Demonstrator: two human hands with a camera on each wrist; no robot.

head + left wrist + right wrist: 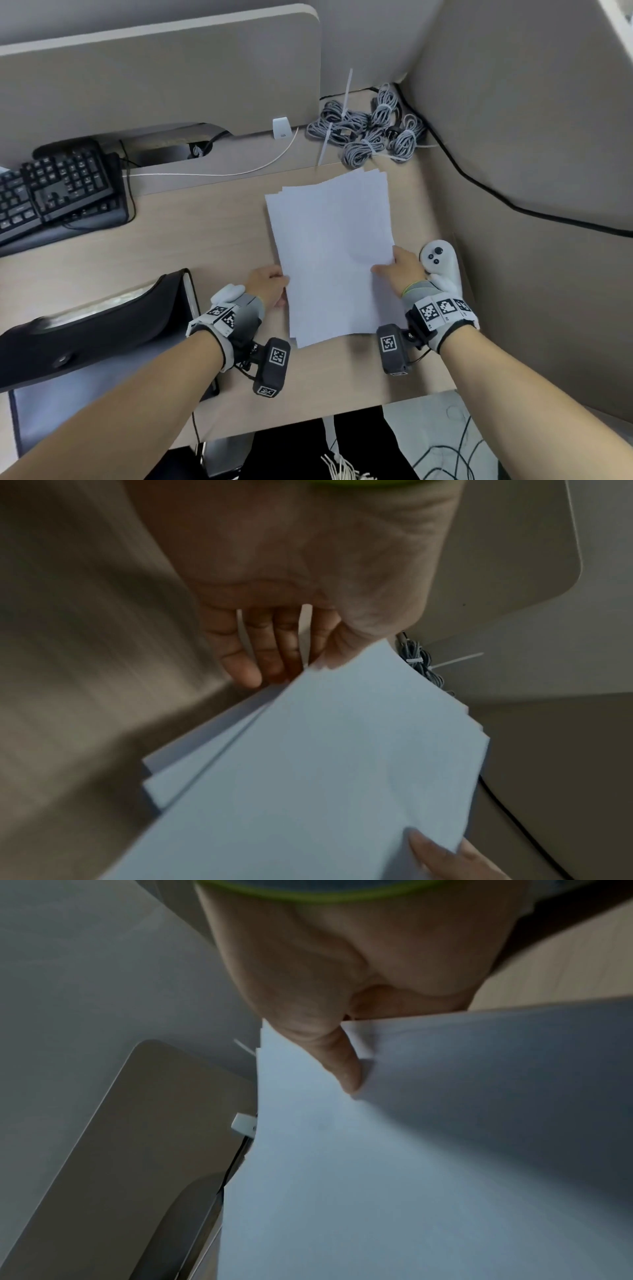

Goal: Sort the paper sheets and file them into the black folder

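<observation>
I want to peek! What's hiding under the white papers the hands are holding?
Under the paper sheets only the wooden desk shows around their edges. The left hand and right hand grip the sides. Whatever lies directly beneath is covered.

paper sheets (330, 253): how many cannot be counted; only staggered edges show.
left hand (270, 286): fingers hidden under the stack in the head view.
right hand (399, 270): fingers beneath the sheets hidden; only the thumb (344, 1066) shows.
black folder (102, 329): contents unreadable, cut by the left edge.
keyboard (58, 192): cut off at left; key legends too small.
desk (78, 669): blurred in the left wrist view.
</observation>
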